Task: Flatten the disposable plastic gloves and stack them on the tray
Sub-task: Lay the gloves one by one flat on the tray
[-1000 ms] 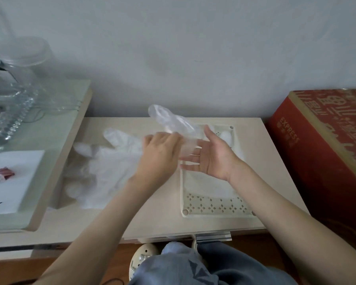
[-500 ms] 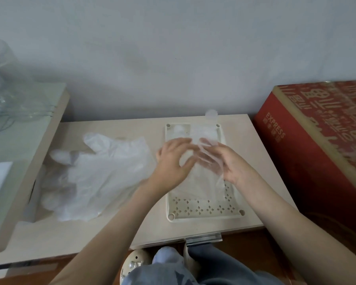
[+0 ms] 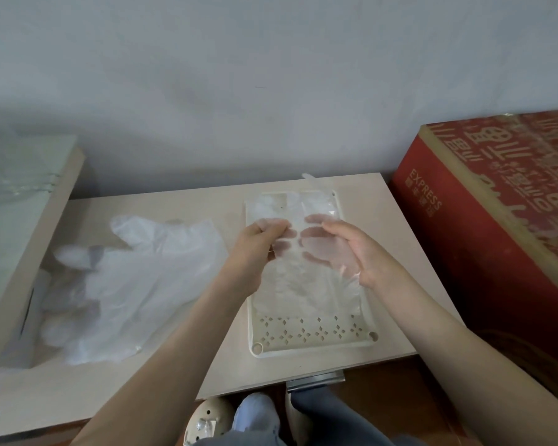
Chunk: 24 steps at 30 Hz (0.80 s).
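Glove point(image 3: 306, 284) translucent, crinkled, spread over cream tray point(image 3: 313, 346).

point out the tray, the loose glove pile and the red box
tray point(image 3: 316, 345), head view, bare near rim below the cutouts
glove pile point(image 3: 136, 284), head view, middle of the heap
red box point(image 3: 464, 268), head view, its red side face

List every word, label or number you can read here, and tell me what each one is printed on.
"EXPRESS": gold letters on the red box, near its top edge.
Small line under that word: too blurred to read.
Large gold characters on the box's top face: stylised and not legible.
No text shows on the tray, the glove held over it, or the pile of gloves.
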Tool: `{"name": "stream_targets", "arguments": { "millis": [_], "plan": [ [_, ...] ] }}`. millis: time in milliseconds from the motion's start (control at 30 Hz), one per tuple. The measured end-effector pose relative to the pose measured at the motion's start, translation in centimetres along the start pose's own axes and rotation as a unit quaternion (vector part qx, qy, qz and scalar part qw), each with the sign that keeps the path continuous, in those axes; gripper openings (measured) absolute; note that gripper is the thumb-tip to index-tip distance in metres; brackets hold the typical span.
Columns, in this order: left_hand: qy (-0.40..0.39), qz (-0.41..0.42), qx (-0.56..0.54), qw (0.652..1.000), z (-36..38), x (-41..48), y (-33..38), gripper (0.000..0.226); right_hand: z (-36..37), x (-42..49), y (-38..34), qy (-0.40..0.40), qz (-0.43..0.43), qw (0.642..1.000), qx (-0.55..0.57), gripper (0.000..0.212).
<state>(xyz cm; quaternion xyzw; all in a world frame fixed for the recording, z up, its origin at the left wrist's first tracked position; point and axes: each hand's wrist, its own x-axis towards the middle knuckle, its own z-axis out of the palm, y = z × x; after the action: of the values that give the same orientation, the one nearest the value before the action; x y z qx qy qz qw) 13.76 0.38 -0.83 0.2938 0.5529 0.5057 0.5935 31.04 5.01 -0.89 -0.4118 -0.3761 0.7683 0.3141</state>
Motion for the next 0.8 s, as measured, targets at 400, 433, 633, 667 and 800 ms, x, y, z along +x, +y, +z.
{"name": "stream_targets", "arguments": {
  "millis": [400, 433, 633, 667, 800],
  "plan": [
    [0.049, -0.001, 0.136, 0.989, -1.2, 1.1, -1.1, 0.010, -2.5, 1.8, -0.6, 0.127, -0.039, 0.988, -0.080, 0.020],
    [0.046, -0.004, 0.141, 0.989, -1.2, 1.1, -1.1, 0.011, -2.6, 1.8, -0.7, 0.117, -0.034, 0.990, -0.078, 0.021],
    [-0.042, -0.009, 0.147, 0.988, -1.6, 0.9, -0.4, 0.034, -2.1, 1.9, -2.5, 0.035, 0.055, 0.985, -0.163, 0.038],
    [-0.054, -0.008, 0.151, 0.987, -1.6, 0.8, -0.3, 0.036, -2.0, 2.1, -2.9, 0.024, 0.052, 0.984, -0.170, 0.040],
    [-0.084, 0.004, 0.156, 0.984, -1.8, 1.1, -0.1, 0.049, -2.1, 2.9, -4.3, 0.017, -0.001, 0.974, -0.228, 0.041]
  ]
}}
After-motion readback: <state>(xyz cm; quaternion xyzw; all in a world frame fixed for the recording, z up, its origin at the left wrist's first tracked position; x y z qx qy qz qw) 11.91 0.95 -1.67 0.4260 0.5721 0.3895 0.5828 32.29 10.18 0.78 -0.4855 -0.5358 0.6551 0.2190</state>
